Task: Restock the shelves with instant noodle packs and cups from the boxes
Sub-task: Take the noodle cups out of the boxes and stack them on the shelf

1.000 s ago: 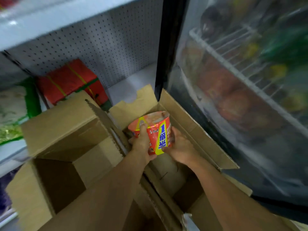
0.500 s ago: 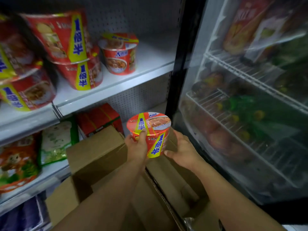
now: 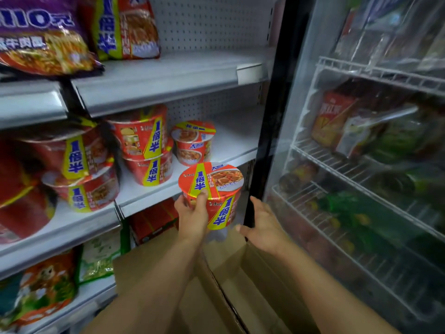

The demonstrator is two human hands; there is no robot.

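Now | left hand (image 3: 192,216) grips noodle cup (image 3: 213,191) | right hand (image 3: 263,227) spread, just beside cup, not touching

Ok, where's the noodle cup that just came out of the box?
Centre of the head view, in the left hand: the noodle cup is before the middle shelf, below a lone shelved cup.

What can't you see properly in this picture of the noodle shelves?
- Inside the cardboard box: the head view shows its walls, but the arms hide most of it.
- Bottom of the held noodle cup: the left hand covers it.
- Things in the glass-door fridge: blurred, behind glare.
- Purple noodle pack: cut off by the picture's edges.
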